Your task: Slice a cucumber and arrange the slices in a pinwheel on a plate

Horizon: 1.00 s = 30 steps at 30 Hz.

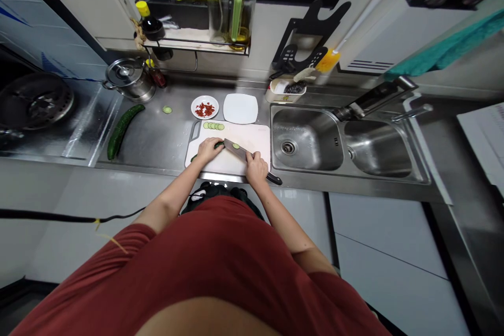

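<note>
My left hand (209, 150) is closed over a cucumber (219, 144), most of which it hides, on the white cutting board (232, 167). Right beside the cucumber's end lies the blade of a kitchen knife (240, 151). My right hand (256, 168) grips this knife, its black handle sticking out below the fingers. One pale green slice (235, 146) clings to the blade. Along the board's upper left, several cucumber slices (213, 126) lie overlapping in a row.
Behind the board stand a small plate of chopped red pieces (205, 109) and a square white plate (240, 108). A whole cucumber (123, 131) and a steel pot (129, 81) are to the left. The double sink (307, 161) adjoins on the right.
</note>
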Available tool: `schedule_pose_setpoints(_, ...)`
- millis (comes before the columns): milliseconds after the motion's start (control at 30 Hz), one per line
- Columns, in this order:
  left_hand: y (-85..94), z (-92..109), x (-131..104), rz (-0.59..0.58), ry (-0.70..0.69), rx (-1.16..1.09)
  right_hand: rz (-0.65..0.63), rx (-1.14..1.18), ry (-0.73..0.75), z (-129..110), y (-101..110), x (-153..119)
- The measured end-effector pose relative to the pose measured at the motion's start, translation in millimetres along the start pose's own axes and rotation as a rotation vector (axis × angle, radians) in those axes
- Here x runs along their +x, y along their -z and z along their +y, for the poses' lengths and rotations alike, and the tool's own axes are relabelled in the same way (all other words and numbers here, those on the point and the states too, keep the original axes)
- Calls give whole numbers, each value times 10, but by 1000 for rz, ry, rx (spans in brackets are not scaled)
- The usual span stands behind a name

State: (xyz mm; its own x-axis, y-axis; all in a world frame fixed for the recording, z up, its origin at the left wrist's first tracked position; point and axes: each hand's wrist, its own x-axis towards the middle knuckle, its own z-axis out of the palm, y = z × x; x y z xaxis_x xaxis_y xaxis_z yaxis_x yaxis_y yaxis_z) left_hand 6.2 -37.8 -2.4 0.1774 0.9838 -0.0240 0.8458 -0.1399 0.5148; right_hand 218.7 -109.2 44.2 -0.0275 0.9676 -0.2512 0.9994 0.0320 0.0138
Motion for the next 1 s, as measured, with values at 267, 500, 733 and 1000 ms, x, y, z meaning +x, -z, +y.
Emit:
schedule_pose_setpoints(267,59,93,40,151,73,-92,-21,52,19,7,14,14)
schedule_pose_setpoints(500,174,314,239,-22,-162,-108,84,39,87,75,-93,44)
schedule_pose_setpoints(733,182,405,291,-199,-216,-61,108,32,89,130,-151,26)
schedule_pose_setpoints(1000,148,406,352,-259,-250,-67,100,41,89,148,-136,4)
